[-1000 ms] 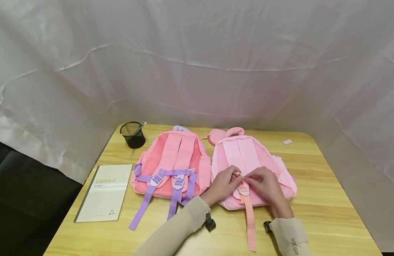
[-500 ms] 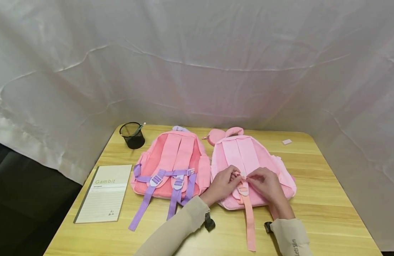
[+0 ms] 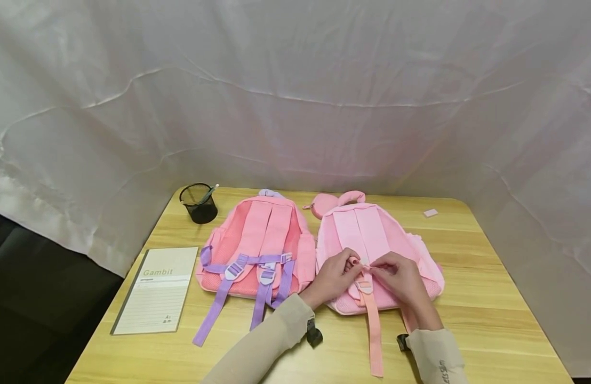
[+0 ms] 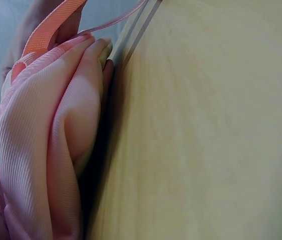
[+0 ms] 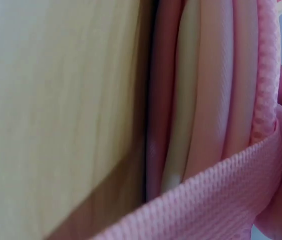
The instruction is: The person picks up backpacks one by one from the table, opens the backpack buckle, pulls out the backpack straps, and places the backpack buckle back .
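Note:
A light pink backpack [image 3: 410, 248] lies on the table with its shoulder straps facing up. Over its lower middle, my left hand [image 3: 330, 278] and right hand [image 3: 403, 276] meet, each pinching peach-pink strap webbing between thumb and fingers. What joins there is too small to make out. Just below the hands sits a pale adjuster buckle [image 3: 365, 287], from which a peach strap tail [image 3: 375, 341] hangs onto the table. The left wrist view shows the bag's folded side [image 4: 25, 150] and orange webbing [image 4: 50, 27]. Pink webbing [image 5: 216, 190] crosses the right wrist view towards fingertips [image 5: 281, 200] partly out of frame.
Left of it lies a coral backpack [image 3: 235, 226] with purple straps [image 3: 216, 314]. A Gambit notebook [image 3: 153, 293] rests at the left edge, a black mesh pen cup [image 3: 201, 210] behind it. A round pink pouch [image 3: 324, 204] and small pink block [image 3: 430, 213] are farther back.
Almost nothing differs. Both hands keep their pinch at the same spot on the strap, with only slight finger shifts; the bags stay in place.

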`<state>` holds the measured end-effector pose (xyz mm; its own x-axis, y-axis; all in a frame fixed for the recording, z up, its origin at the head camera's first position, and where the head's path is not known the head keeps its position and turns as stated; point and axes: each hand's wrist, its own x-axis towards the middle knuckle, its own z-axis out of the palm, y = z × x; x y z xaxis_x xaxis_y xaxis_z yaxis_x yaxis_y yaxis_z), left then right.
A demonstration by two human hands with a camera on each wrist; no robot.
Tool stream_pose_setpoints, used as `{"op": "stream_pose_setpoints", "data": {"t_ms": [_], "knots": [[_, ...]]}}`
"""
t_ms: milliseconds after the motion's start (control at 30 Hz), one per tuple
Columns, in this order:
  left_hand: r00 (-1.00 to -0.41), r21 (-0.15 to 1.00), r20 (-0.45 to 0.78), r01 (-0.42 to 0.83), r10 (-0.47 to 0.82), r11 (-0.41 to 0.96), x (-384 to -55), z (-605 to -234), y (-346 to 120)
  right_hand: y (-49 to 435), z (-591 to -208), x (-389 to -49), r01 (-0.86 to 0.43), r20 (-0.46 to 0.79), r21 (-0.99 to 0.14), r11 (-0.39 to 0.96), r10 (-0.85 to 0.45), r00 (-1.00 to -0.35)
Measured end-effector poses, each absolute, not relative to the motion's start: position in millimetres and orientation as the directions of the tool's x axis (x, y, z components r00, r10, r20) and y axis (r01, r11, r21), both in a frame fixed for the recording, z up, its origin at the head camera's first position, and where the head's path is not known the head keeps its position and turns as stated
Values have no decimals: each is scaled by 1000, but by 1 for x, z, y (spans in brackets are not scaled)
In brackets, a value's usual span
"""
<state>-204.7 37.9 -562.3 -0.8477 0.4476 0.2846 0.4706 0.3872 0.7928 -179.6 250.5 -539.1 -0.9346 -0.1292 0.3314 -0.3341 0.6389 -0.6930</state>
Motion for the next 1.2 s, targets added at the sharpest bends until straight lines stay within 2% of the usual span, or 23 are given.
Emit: {"op": "stream_pose_setpoints", "data": {"t_ms": [267, 500, 733, 1200], "knots": [[-840, 785, 297, 486, 455, 385, -205, -564, 38, 246, -538, -184, -342, 322, -712, 613, -147, -935], [-835, 777, 302, 495, 460, 389, -204, -563, 38, 246, -535, -181, -297, 299, -689, 661, -114, -947], [-842, 785, 297, 484, 451, 387, -204, -563, 38, 248, -537, -183, -333, 342, -682, 652, -119, -932], [-839, 797, 291, 479, 460, 369, -203, -561, 38, 242, -534, -180, -268, 278, -721, 640, -88, -957]]}}
